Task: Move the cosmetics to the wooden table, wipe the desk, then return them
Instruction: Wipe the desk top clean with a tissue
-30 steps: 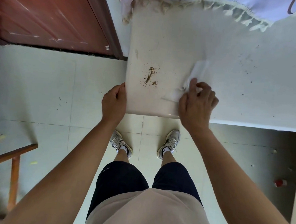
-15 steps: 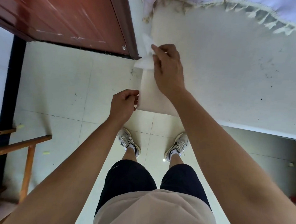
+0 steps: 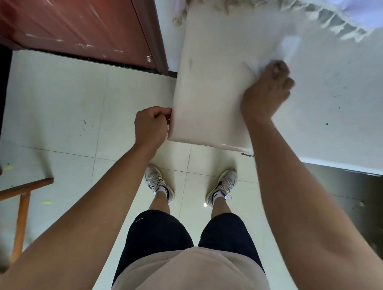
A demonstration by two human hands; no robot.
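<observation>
1. the white desk (image 3: 212, 90) fills the upper right of the head view, its near left corner pointing toward the person standing at it.
2. the right hand (image 3: 268, 89) is on the desk top, well in from the left edge and up from the near edge; it is motion-blurred.
3. its fingers (image 3: 278, 69) are bent down and clenched on the near end of a thin white paper wipe (image 3: 287, 46), bunching it against the surface.
4. the rest of the wipe lies flat on the desk just beyond the fingertips, reaching away from the person; the blur hides where the thumb sits.
5. the left hand (image 3: 152, 124) is off the desk top, beside its left edge near the front corner.
6. its fingers are curled into a fist with the knuckles touching the desk's side; nothing shows inside it.
7. a pale cloth with a frayed fringe (image 3: 328, 16) drapes over the far edge of the desk, well apart from the wipe.
8. small dark specks dot the desk surface to the right of the right hand.
9. a red-brown wooden door (image 3: 81, 19) stands at the upper left, its edge near the desk's far left corner.
10. below lie a pale tiled floor (image 3: 65, 103), the person's white sneakers (image 3: 159, 183) and an orange-brown wooden frame (image 3: 21, 192) at the left border.
</observation>
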